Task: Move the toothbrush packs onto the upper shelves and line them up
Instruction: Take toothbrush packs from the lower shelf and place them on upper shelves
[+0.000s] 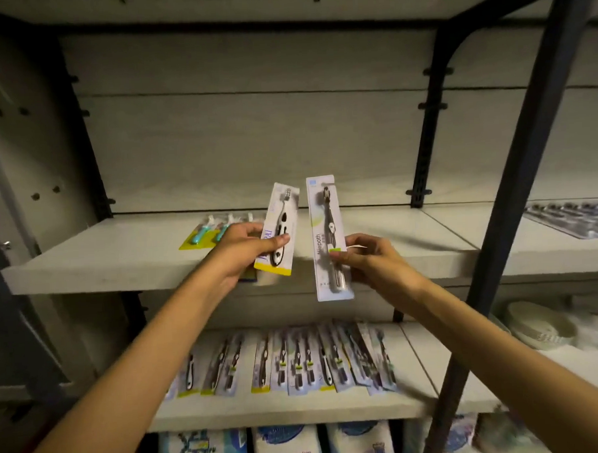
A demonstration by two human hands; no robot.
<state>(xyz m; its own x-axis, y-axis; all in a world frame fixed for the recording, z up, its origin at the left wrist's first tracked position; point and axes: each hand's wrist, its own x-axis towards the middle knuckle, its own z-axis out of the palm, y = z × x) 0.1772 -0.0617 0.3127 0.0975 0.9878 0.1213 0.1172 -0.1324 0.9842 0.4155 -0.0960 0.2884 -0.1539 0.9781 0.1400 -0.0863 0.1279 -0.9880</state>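
**newbie_stocker:** ok so how far along are you really? Starting from what's closest to you.

**shelfguy:** Closest thing is your own two hands. Your left hand (243, 249) pinches the short pack (280, 229), thumb on the front and fingers curled behind it, tilted a bit to the right. Your right hand (367, 257) grips the long pack (329, 238) at its right edge, fingers wrapped round, pack nearly upright. Both packs are in the air in front of the upper shelf's (121, 268) front lip, neither one set down yet.

**newbie_stocker:** and under that?

**shelfguy:** The lower shelf (416, 358) below your arms has a whole row of packs (296, 360) lying overlapped, looks like a dozen or more. That's your backlog.

**newbie_stocker:** anything up top already?

**shelfguy:** Further back on the upper shelf, just behind your left hand, there's the teal packs (205, 235) on yellow cards, lying flat. Part of them is hidden by your hand, so I can't count them properly. Off to the far right there's a blister tray (571, 219), not your problem.

**newbie_stocker:** so early days?

**shelfguy:** I'd say yeah. A few up, two in hand, most of the pile left below, and nothing really lined up.
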